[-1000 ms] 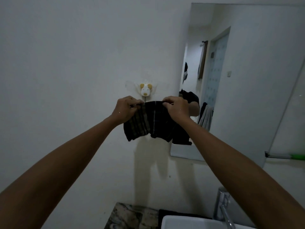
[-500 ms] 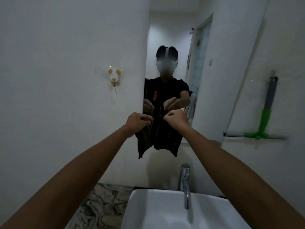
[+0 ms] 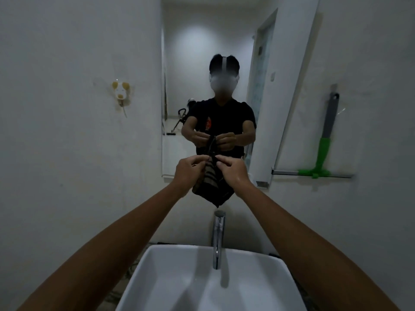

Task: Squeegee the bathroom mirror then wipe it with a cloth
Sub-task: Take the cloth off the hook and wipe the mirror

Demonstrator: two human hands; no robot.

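A dark striped cloth (image 3: pixel 210 187) hangs folded between my two hands, in front of the lower edge of the bathroom mirror (image 3: pixel 190 52). My left hand (image 3: pixel 189 173) pinches its top left corner and my right hand (image 3: pixel 233 172) pinches the top right, the two hands almost touching. The mirror reflects a person in a black shirt holding the cloth. A squeegee (image 3: pixel 323 151) with a green and grey handle hangs on the wall to the right of the mirror, blade down.
A white basin (image 3: pixel 157 277) sits directly below my arms, with a chrome tap (image 3: pixel 218 236) rising at its back. A small animal-shaped wall hook (image 3: pixel 121 93) is fixed to the wall left of the mirror. Marbled counter shows at the basin's left.
I have turned right from the wall hook to face the mirror. My hands came down and closer together, so the cloth went from spread wide to folded narrow.
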